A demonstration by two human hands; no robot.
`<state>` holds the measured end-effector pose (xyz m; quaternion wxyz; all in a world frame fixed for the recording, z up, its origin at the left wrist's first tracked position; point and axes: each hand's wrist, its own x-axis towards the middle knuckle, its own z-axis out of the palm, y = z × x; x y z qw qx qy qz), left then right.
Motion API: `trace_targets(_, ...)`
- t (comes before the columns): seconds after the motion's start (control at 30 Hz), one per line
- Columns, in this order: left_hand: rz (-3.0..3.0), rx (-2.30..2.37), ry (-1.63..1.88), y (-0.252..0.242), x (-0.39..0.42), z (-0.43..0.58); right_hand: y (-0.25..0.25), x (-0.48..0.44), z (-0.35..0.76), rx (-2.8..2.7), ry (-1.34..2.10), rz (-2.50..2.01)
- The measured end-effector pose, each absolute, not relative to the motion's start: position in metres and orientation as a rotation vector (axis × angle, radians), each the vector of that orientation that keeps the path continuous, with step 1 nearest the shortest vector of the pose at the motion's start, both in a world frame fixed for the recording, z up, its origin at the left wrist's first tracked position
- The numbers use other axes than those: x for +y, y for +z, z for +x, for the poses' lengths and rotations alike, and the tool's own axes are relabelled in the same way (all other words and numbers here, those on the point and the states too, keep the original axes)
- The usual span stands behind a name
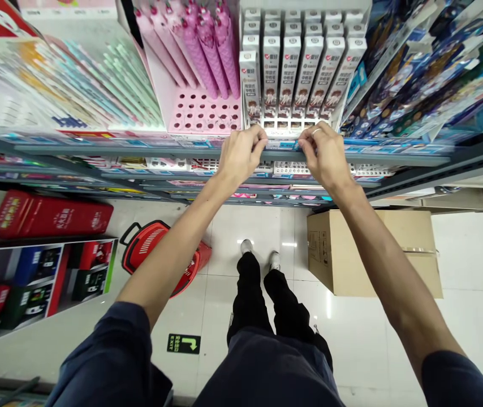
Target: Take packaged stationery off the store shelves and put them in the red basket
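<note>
Both of my hands are at the front edge of a store shelf [190,151], on either side of a blue price label [284,144]. My left hand [244,148] has its fingers curled in a pinch at the label strip; anything between them is too small to see. My right hand [324,152], with a ring on one finger, is pinched likewise at the strip's other side. Just behind them stands a white holder [284,125] with rows of slim white pen boxes [288,73]. Left of it, pink pens [207,51] stand in a pink perforated rack [205,116].
Pastel pens [97,85] fill the shelf's left part, and packaged blue pens [419,85] the right. On the floor are a red basket [152,243] at left and a cardboard box [377,249] at right. A red case [55,215] tops a display at far left.
</note>
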<state>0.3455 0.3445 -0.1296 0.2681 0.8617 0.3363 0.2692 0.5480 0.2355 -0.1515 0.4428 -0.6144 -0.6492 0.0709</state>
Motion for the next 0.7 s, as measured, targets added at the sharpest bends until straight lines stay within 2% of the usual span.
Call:
trace_targets(0.53, 2.31, 0.863, 0.632, -0.134, 0.356, 0.345, -0.148, 0.24, 0.549, -1.605, 0.156, -1.561)
trace_targets(0.7, 2.108, 0.978, 0.804, -0.13, 0.318, 0.309, -0.147, 0.195, 0.535, -1.326, 0.173, -1.64)
